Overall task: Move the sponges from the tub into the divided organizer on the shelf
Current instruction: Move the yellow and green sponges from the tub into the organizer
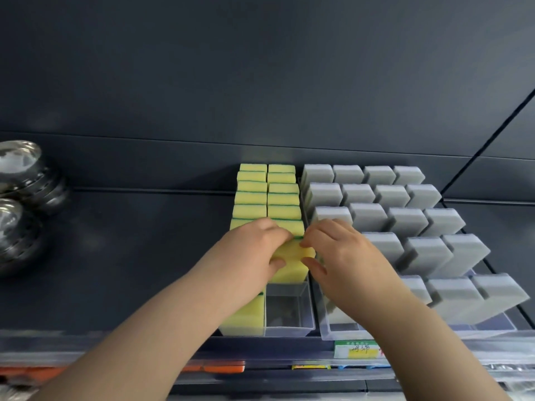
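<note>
The step in hand is seating a sponge. Both hands meet over the clear divided organizer (289, 331) on the shelf (130, 241), and a yellow sponge (292, 263) stands upright between them in its right-hand lane, touching the yellow row (283, 198) filed at its 12 o'clock. The left hand (252, 253) has its grip closed on the sponge — thumb on the near face, fingers curled over the top edge. The right hand (341, 256) pinches the opposite side, its grip just as narrow. Whether the sponge has reached the lane's floor I cannot tell.

At the sponge's 6 o'clock one stretch of the lane is bare plastic; the left lane looks full to the front. Grey sponges (405, 221) fill a second tray at 3 o'clock and steel bowls (20, 204) sit at 9 o'clock. The tub is out of view.

Next, I judge, comes a press down until the top sits level with the row, then a release — keeping the sponge square, since the lane looks snug.
</note>
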Motion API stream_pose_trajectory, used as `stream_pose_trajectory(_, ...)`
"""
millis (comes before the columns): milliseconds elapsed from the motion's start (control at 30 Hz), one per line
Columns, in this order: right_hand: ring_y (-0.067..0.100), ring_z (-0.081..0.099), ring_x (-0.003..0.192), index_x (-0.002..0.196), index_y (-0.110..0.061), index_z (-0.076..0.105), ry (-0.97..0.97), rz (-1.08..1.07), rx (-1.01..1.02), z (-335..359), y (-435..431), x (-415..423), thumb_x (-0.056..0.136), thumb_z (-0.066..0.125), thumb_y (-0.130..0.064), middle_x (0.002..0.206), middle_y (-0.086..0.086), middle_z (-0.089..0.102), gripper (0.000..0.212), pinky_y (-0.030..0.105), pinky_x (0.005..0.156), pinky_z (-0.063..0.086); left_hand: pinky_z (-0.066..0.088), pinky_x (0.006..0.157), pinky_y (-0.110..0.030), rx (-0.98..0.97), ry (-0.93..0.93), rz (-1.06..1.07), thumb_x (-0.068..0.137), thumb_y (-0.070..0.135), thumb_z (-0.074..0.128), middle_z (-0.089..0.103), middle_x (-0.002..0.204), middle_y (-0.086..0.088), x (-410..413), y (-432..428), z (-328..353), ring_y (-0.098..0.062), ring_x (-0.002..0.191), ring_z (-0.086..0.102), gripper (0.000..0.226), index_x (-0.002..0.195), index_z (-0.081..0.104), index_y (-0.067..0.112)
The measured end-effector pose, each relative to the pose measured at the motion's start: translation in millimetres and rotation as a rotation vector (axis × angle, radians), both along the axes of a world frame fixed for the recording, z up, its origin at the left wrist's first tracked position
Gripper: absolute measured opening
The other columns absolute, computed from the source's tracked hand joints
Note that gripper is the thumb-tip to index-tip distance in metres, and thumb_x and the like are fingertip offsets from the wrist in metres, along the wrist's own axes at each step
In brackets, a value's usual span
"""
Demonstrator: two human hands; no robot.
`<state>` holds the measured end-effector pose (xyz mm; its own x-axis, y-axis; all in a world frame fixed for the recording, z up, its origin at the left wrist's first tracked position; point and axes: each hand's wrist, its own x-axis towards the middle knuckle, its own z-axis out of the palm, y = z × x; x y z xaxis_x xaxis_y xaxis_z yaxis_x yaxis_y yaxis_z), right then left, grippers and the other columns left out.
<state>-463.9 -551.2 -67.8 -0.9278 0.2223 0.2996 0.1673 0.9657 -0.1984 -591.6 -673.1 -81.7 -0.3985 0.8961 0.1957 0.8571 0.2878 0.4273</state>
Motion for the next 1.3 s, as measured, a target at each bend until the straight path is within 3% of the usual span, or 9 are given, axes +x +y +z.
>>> stream_pose_trajectory(133,0.029,0.056,0.093,0.096,-0.011,0.066,-0.196,-0.014,0.085,-11,-8,-2,0.078,0.064,-0.011,0.095,0.004,0.064,0.018,0.039,0.078,0.047,0.045,0.081,-0.032,-0.054,0.131,-0.035,0.09,0.032,0.055,0.048,0.109,0.008,1,-4,-11,-0.014,0.103,0.046,0.023,0.103,0.069,0.02)
stream_pose_trajectory(200,0.027,0.059,0.085,0.086,-0.013,0.067,-0.229,-0.01,0.151,-14,-12,-3,0.069,0.069,-0.008,0.087,0.002,0.065,0.018,0.037,0.071,0.049,0.043,0.08,-0.031,-0.067,0.136,-0.061,0.092,0.033,0.051,0.051,0.104,0.007,0,-5,-14,-0.014,0.101,0.045,0.026,0.106,0.068,0.02)
stream_pose_trajectory(300,0.029,0.062,0.072,0.075,-0.012,0.069,-0.157,-0.039,0.135,-10,-13,-4,0.057,0.077,-0.005,0.076,0.004,0.066,0.021,0.037,0.06,0.051,0.044,0.081,-0.031,-0.027,0.112,-0.083,0.092,0.031,0.051,0.054,0.103,0.008,-1,-8,-10,-0.013,0.102,0.045,0.026,0.112,0.066,0.024)
stream_pose_trajectory(467,0.033,0.061,0.086,0.091,-0.005,0.07,0.048,-0.082,0.036,20,-1,5,0.072,0.073,-0.005,0.09,0.009,0.068,0.02,0.043,0.074,0.051,0.052,0.075,-0.036,0.187,0.195,-0.061,0.081,0.017,0.068,0.065,0.098,0.0,1,-12,25,-0.02,0.093,0.06,0.029,0.11,0.067,0.015)
stream_pose_trajectory(633,0.026,0.057,0.106,0.11,-0.01,0.065,0.3,-0.142,-0.011,61,16,45,0.081,0.068,-0.012,0.113,0.005,0.063,0.03,0.032,0.091,0.044,0.048,0.088,-0.034,0.381,0.23,-0.034,0.088,0.023,0.055,0.062,0.111,0.0,26,-14,62,-0.017,0.104,0.056,0.036,0.123,0.059,0.015)
stream_pose_trajectory(933,0.014,0.053,0.114,0.124,-0.018,0.057,0.47,-0.304,-0.028,81,50,218,0.081,0.067,-0.021,0.122,-0.009,0.052,0.044,0.021,0.099,0.035,0.038,0.097,-0.022,0.461,0.248,-0.154,0.089,0.028,0.049,0.06,0.118,0.001,165,36,82,-0.012,0.112,0.051,0.042,0.13,0.052,0.016)
stream_pose_trajectory(1067,0.007,0.05,0.11,0.123,-0.016,0.058,0.433,-0.479,-0.076,56,74,326,0.08,0.071,-0.018,0.117,-0.008,0.054,0.045,0.005,0.095,0.029,0.04,0.095,-0.024,0.457,0.197,-0.266,0.089,0.028,0.048,0.062,0.115,0.0,254,75,64,-0.014,0.108,0.053,0.041,0.127,0.055,0.014)
stream_pose_trajectory(1200,0.014,0.054,0.108,0.127,-0.023,0.054,0.329,-0.702,-0.25,11,84,427,0.081,0.068,-0.018,0.116,-0.01,0.054,0.048,0.02,0.089,0.036,0.043,0.086,-0.026,0.401,0.138,-0.356,0.086,0.025,0.055,0.065,0.108,0.0,337,112,32,-0.016,0.1,0.057,0.038,0.122,0.06,0.013)
stream_pose_trajectory(1300,0.007,0.052,0.106,0.127,-0.029,0.051,0.286,-0.804,-0.31,-17,83,482,0.083,0.067,-0.024,0.116,-0.019,0.049,0.048,0.021,0.088,0.035,0.048,0.078,-0.027,0.337,0.102,-0.414,0.082,0.023,0.057,0.067,0.104,0.002,387,134,7,-0.017,0.095,0.061,0.037,0.117,0.063,0.013)
